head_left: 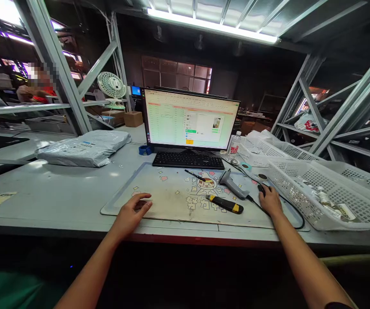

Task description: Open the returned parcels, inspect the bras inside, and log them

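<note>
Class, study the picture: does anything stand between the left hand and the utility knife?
Nothing visible does: only the printed desk mat lies between the left hand and the utility knife; the right hand is on the mouse.

fat grey plastic parcel (82, 148) lying over on the left; behind it there's a pale desk fan (111, 85) with a small cardboard box (133, 119) near it; some little blue thing (145, 150) too, can't really make out what; off to the right a clear bottle (235, 143) with red print stands upright next to a bunch of white perforated baskets (289, 193); the nearest one's got small bottles (323, 196) in it; metal uprights (64, 86) both sides, long tube light (210, 25) glowing overhead; windows (168, 66) way back, plus someone in red (46, 92) far left
</note>
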Demonstrator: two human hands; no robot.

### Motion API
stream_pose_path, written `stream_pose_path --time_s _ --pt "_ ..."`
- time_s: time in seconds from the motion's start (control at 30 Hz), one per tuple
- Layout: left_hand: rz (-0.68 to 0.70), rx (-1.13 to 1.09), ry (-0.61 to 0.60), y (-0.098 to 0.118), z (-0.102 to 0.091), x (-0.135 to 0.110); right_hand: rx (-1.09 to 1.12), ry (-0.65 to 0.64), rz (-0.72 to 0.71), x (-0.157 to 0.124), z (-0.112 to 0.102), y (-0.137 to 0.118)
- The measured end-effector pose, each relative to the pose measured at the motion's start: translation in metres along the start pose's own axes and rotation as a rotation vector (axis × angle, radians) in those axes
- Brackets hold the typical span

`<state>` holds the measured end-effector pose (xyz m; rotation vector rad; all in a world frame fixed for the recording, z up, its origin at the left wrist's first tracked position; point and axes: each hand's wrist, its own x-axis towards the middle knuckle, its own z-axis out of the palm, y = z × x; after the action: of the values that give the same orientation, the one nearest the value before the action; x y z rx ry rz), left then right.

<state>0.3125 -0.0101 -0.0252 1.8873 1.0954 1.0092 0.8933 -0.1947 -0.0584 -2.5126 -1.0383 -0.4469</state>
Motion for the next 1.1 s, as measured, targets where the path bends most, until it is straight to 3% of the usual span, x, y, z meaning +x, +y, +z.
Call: stream_pose_path --time_s 0.8,1.03,1.1 --pt "0.077 0.012 0.086 0.000 0.000 -0.010 0.026 0.065 -0.151 0.010 0.012 0.014" --pt "0.114 -0.030 0.104 0.005 0.001 -0.009 0.002 0.190 -0.180 -0.001 -0.004 0.007" --pt "0.158 -0.114 0.185 0.004 0.005 -0.013 -0.023 0.237 -0.195 -0.005 -0.010 0.003"
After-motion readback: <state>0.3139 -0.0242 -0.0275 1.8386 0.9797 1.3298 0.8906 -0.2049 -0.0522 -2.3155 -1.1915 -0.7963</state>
